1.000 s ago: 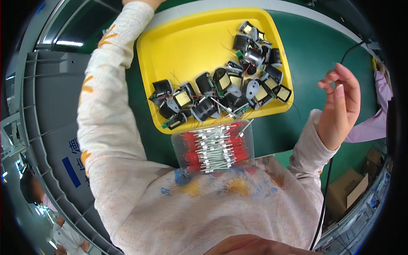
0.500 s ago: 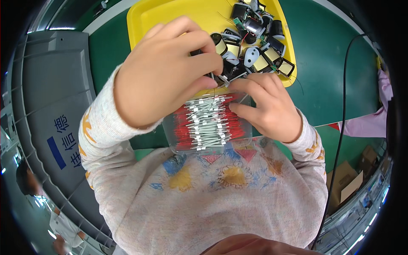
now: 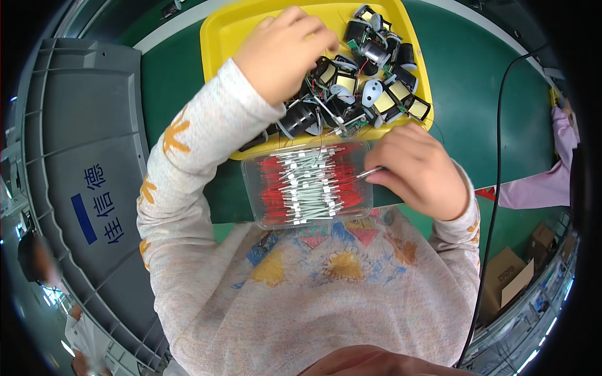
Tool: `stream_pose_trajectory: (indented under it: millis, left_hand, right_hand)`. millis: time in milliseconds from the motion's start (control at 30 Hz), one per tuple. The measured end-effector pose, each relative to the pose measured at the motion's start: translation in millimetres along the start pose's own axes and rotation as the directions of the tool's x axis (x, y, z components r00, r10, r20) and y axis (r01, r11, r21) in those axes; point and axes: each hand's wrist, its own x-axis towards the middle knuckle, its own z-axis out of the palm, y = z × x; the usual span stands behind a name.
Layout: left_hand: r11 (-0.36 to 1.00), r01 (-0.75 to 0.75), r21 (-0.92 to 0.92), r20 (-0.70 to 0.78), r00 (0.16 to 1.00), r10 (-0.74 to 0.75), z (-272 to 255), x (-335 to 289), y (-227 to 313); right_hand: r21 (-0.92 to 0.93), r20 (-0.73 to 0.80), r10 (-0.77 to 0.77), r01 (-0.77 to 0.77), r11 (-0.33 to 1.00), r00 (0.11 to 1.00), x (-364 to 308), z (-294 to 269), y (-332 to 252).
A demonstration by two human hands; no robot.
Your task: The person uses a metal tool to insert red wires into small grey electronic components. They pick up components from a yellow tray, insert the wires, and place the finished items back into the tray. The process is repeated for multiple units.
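Over the yellow tray (image 3: 221,32), my left hand (image 3: 282,53) has its fingers curled downward beside the wired electronic units. Its fingertips and anything in them are hidden behind the hand. The units (image 3: 374,52) have black cylindrical bodies, grey oval end pieces, green circuit boards and thin wires; they lie heaped in the tray. My right hand (image 3: 417,169) is closed on a thin metal tool (image 3: 371,172), whose silver tip points left over the rim of a clear plastic box (image 3: 253,188). Inside the box lie many slender wire pieces (image 3: 307,185) with red ends and pale middles.
The green tabletop (image 3: 476,106) extends around the tray. A black cable (image 3: 500,150) hangs down on the right. At left stands a large grey crate (image 3: 94,131). Pink cloth (image 3: 539,185) and a cardboard box (image 3: 505,276) are at right. Another person (image 3: 37,260) is at far left.
My left hand has moved up and away from the plastic box, further over the tray. My right hand has drawn back right and down, and the thin metal tool shows more clearly.
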Motion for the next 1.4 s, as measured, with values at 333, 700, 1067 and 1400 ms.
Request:
stream_pose_trajectory:
  millis: [333, 700, 1067, 1400]
  left_hand:
    - [0.845, 0.462, -0.271, 0.524, 0.807, -0.273, 41, 10, -38]
    - [0.433, -0.095, -0.896, -0.292, 0.861, -0.416, -35, -16, -8]
    - [0.415, -0.199, -0.888, -0.400, 0.781, -0.480, -28, -29, 26]
    - [0.338, -0.067, -0.939, -0.267, 0.760, -0.592, -38, -32, 27]
  right_hand:
    - [0.793, -0.377, 0.187, 0.212, 0.571, 0.907, 20, -22, 33]
    - [0.903, -0.383, 0.028, 0.381, -0.197, 0.923, 95, -12, 50]
    - [0.906, -0.408, 0.045, 0.410, -0.108, 0.912, 111, 7, 2]
    - [0.875, -0.484, -0.085, 0.481, -0.051, 0.871, 101, 1, 9]
